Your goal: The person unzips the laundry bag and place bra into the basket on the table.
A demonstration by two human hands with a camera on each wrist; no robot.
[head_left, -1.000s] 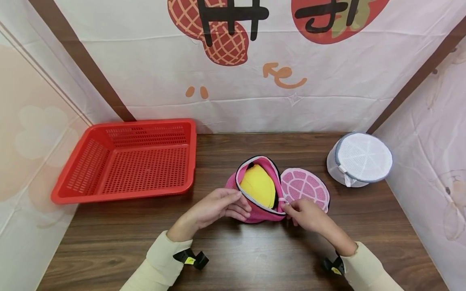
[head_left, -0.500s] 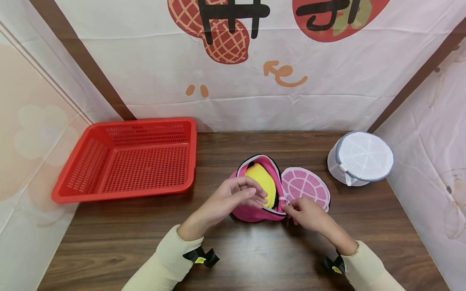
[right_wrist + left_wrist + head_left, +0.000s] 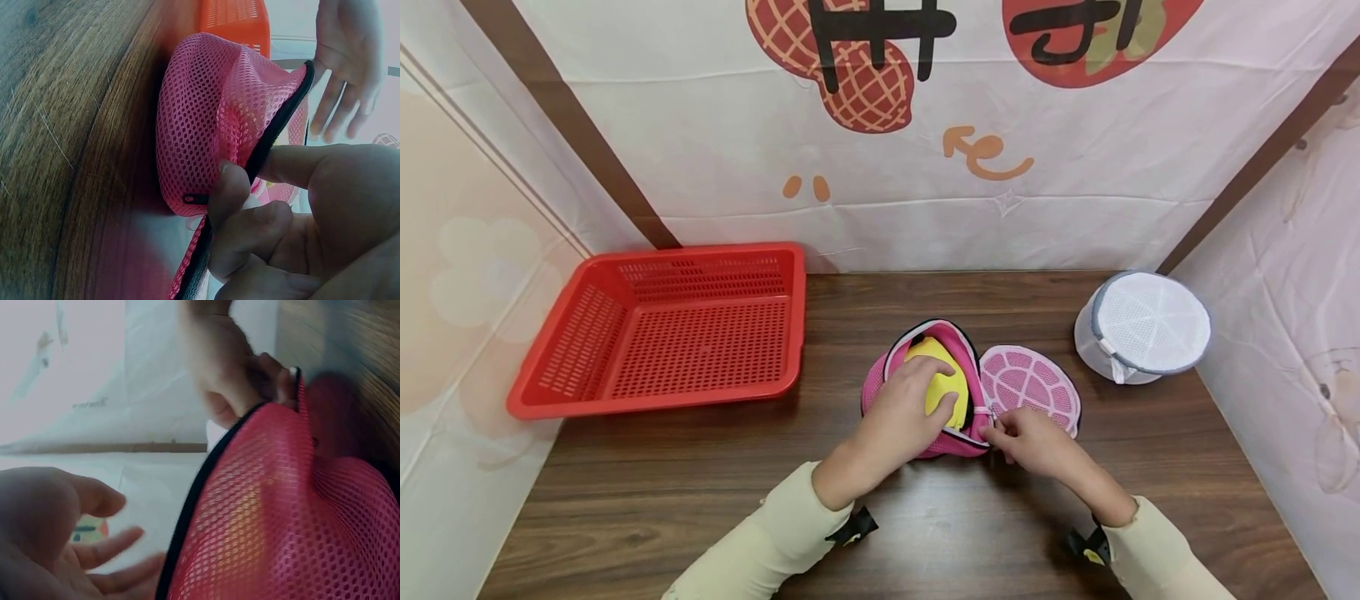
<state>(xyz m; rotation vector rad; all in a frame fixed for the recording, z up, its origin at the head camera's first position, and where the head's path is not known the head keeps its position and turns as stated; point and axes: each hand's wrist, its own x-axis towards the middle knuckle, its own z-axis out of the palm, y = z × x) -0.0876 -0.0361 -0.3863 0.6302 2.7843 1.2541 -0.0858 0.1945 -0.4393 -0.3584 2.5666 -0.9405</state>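
A round pink mesh laundry bag with a black zipper edge stands on the table, its top unzipped. Inside lies a yellow rounded item, partly hidden by my left hand; its kind is unclear. My left hand is over the bag's opening, fingers parted and loosely bent, holding nothing that I can see. My right hand pinches the zippered rim at the near right side between thumb and finger. The bag's pink lid lies folded out to the right, behind that hand. A black zipper pull shows in the right wrist view.
A red plastic basket with perforated walls sits at the back left. At the back right is a white cylindrical mesh bag with a grey edge. Fabric walls border the wooden table at the back and sides.
My left hand has left the bag's near left rim and moved right and away from me, over the opening. My right hand keeps its pinch on the rim.
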